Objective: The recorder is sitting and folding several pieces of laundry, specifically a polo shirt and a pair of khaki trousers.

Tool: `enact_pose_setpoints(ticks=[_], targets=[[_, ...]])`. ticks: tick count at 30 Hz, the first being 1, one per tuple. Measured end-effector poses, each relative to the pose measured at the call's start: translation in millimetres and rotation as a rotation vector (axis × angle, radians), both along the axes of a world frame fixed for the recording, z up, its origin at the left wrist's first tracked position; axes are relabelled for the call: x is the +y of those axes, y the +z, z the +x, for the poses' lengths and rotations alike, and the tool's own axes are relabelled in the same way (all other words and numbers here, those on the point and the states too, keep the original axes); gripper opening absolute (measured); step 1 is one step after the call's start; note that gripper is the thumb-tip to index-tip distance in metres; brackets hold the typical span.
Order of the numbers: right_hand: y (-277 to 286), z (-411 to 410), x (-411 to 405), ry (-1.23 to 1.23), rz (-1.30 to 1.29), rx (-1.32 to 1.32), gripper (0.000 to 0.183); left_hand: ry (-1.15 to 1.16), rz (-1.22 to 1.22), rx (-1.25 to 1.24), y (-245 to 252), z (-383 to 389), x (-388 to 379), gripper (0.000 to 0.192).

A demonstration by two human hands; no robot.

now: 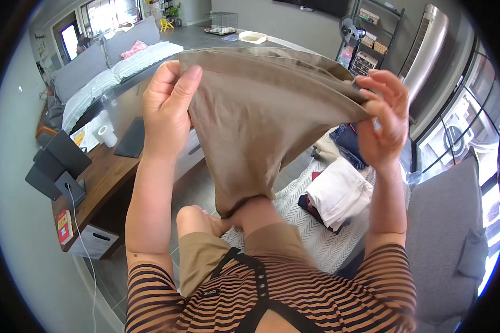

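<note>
A brown cloth garment, perhaps a pair of trousers, is held up before me with its upper edge stretched between my two hands. At its upper left corner my left hand grips it, thumb on the near side. My right hand pinches the upper right end between thumb and fingers, and some of its fingers stand apart from the cloth. The garment tapers downward, and its lower end hangs over my leg. Beyond it to the lower right, folded white cloth lies on top of dark and red clothes.
The clothes rest on a grey-white patterned cover. To the right is a grey sofa back. On the left stands a wooden desk with a paper roll, a black mat and a white cable. A fan stands behind.
</note>
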State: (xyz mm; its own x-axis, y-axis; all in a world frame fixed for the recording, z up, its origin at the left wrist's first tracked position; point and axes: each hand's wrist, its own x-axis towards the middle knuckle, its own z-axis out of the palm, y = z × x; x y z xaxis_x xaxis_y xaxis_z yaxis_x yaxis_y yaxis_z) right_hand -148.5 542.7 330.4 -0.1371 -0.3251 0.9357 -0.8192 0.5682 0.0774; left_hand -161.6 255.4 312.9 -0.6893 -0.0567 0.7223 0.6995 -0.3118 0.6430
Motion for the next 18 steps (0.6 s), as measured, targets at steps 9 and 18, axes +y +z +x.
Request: enact_pose_setpoints(ticks=[9, 18], targets=[[-5.2, 13.4, -11.1, 0.37, -0.203, -0.386, 0.07, 0.041, -0.046, 0.055, -8.7, 17.2, 10.4, 0.008], [-28.1, -0.7, 1.3, 0.511, -0.603, -0.633, 0.031, 0.12, -0.32, 0.311, -26.0, 32.4, 18.2, 0.02]])
